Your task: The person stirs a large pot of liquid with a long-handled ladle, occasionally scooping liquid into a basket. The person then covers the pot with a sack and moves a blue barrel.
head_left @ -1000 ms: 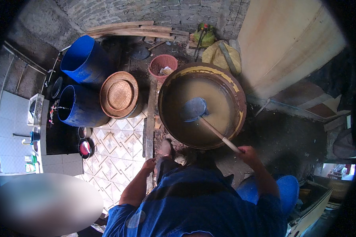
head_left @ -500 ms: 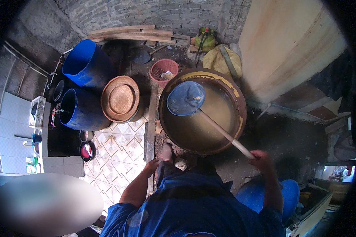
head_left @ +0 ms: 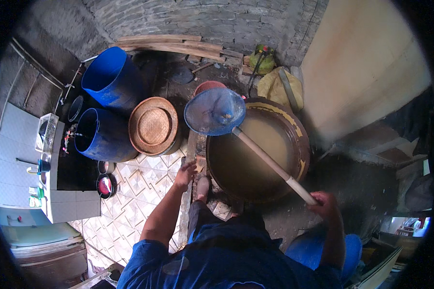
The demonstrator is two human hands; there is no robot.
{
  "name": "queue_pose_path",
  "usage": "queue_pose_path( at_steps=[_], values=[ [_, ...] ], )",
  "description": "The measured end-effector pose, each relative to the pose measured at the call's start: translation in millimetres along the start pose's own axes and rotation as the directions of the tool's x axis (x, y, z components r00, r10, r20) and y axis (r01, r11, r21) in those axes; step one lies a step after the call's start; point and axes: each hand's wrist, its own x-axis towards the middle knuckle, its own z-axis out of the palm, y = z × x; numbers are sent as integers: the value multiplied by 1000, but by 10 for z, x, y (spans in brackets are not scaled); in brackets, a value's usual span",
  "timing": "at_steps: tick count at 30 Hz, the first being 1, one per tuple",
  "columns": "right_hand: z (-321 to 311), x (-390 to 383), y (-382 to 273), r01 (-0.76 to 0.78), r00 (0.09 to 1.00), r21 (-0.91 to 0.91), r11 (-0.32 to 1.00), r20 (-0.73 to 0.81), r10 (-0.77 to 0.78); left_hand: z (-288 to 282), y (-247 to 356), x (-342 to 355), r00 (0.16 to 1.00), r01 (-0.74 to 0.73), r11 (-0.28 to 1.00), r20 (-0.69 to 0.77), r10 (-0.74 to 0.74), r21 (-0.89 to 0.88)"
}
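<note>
The blue mesh skimmer (head_left: 214, 111) has come up out of the big pan (head_left: 294, 126) of brownish liquid to its far-left rim. The right hand (head_left: 325, 204) has its grip closed on the wooden handle (head_left: 270, 161); the left hand (head_left: 185, 174) hangs open, holding nothing.

The round blue mesh skimmer (head_left: 214, 111) hangs over the far-left rim of the wide brown liquid-filled vat (head_left: 294, 139); the round woven basket lid (head_left: 153, 125) sits left, two blue plastic barrels (head_left: 112, 82) beyond.

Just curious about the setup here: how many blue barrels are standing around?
2: one blue barrel at the back by the brick wall, another blue barrel nearer, left of the woven tray. Others may be hidden.
</note>
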Motion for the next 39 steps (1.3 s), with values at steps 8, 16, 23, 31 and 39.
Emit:
queue_pose_path(
  at_steps=[8, 16, 23, 31, 39],
  values=[
    [534, 312, -1066, -97, 994, -131, 987, -64, 89, -305, 1075, 1062, 996, -20, 919, 73, 53, -395],
    [1094, 812, -1755, -191, 981, 76, 979, -13, 193, -717, 2027, 2207, 993, -58, 865, 60, 102, -499],
    [1544, 1144, -1919, -144, 989, 353, 925, 25, 145, -1108, 2519, 2778, 913, -85, 738, 245, 327, -669],
    [2485, 1954, -1741, 40, 987, 417, 908, -160, 30, -1180, 3369, 3009, 838, -544, 724, -326, 438, -425],
    [3572, 2630, -1549, -103, 981, 549, 829, -82, 176, -820, 4523, 2949, 542, -740, 579, -206, 815, 341]
  ],
)
